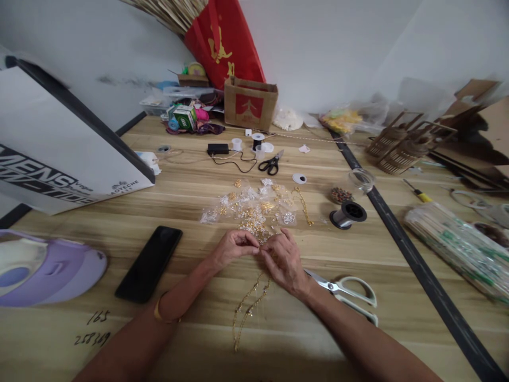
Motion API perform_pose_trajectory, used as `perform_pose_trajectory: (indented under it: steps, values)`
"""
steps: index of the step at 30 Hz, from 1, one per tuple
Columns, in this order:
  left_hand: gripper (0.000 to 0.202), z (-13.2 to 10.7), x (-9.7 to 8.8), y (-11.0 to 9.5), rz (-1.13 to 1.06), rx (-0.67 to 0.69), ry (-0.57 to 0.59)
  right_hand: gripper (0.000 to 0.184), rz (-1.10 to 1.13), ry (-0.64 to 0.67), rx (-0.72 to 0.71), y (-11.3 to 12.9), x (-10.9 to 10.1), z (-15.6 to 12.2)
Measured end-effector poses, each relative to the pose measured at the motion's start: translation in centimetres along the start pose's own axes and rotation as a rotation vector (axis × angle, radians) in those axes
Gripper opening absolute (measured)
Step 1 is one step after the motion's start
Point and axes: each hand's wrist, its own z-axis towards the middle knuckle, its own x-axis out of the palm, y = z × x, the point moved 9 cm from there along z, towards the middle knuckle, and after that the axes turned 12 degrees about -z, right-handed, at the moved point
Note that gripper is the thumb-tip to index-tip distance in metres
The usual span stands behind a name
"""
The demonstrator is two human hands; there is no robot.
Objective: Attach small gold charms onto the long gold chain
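My left hand (235, 248) and my right hand (283, 261) meet above the table, fingertips pinched together. A thin gold chain (243, 309) with small charms runs down from between them and lies in a long loop on the wood. A tiny gold piece glints at the fingertips, too small to make out fully. Just beyond the hands is a loose pile of small gold and silver jewelry findings (256, 220), among small clear bags (222, 204). Another short gold chain (304, 207) lies to its right. White-handled scissors (345, 292) rest beside my right forearm, partly hidden by it.
A black phone (149, 263) and a purple visor (59, 270) lie at left, near a large white box (67, 143). Black scissors (270, 163) sit farther back. On the right are a wire spool (348, 214), a jar of beads (342, 194) and packaged sticks (461, 249).
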Motion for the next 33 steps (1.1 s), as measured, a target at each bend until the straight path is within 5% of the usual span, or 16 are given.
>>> perform_pose_trajectory:
  steps: [33]
  values:
    - [0.021,0.1,0.1,-0.1,-0.019,0.038,0.034,0.010,0.333,0.092,0.146,-1.3,1.2,0.2]
